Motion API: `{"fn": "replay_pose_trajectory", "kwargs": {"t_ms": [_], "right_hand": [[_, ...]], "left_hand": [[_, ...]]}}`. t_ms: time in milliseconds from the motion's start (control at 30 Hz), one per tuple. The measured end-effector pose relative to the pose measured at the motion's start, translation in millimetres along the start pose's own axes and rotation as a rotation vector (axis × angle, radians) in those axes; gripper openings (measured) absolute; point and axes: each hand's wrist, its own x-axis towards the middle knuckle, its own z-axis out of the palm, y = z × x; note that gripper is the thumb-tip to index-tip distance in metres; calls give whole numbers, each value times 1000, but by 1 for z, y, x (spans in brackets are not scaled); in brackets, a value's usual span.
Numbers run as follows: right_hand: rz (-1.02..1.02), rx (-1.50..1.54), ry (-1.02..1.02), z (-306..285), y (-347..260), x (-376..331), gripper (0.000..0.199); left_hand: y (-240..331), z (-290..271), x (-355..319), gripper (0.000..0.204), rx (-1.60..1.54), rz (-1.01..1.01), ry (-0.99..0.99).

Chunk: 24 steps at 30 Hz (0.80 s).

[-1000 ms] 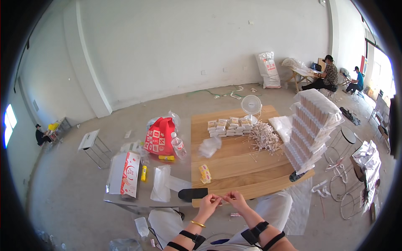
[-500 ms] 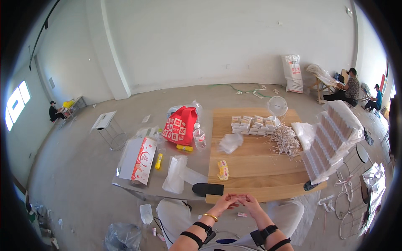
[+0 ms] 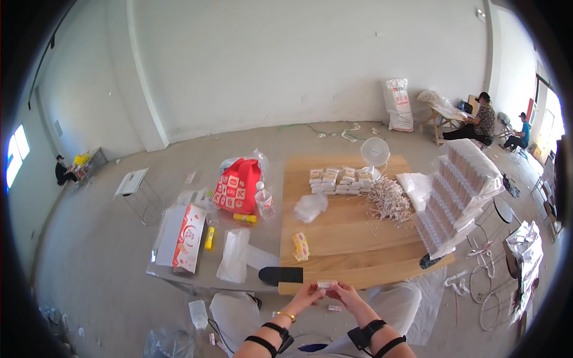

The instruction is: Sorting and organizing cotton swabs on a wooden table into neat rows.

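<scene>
At the near edge of the wooden table top (image 3: 340,235), my left hand (image 3: 307,296) and my right hand (image 3: 346,295) meet with closed fingertips on a small white packet (image 3: 326,284). It lies level between them, one end in each hand; what is inside cannot be made out. Just beyond, several yellow-and-white labels (image 3: 301,246) lie on the wood. Farther back sit rows of small white packets (image 3: 343,180) beside a heap of thin white sticks (image 3: 391,199) resembling cotton swabs. A crumpled clear plastic bag (image 3: 311,207) lies left of them.
A white fan (image 3: 375,154) stands behind the packets. On the right rises a tall plastic-wrapped stack (image 3: 456,197) of striped bundles. The grey table at left carries a red bag (image 3: 239,185), a water bottle (image 3: 264,200), a box (image 3: 190,238) and a black pad (image 3: 280,275). Other people sit far off.
The view has shifted, so the scene sits farther left. My hands have parted slightly, and the small white packet now shows plainly between their fingertips.
</scene>
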Motion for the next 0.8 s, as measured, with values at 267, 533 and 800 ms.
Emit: {"fn": "replay_pose_trajectory", "kwargs": {"t_ms": [267,533,800], "right_hand": [[-155,-226,57,1,-65,4,30],[-293,22,175,-71,-47,57,20],[-278,-280,223,-61,-92,22,13]], "left_hand": [[121,-49,18,44,242,59,272],[283,-133,224,46,738,530,523],[246,-153,388,47,699,273,521]]}}
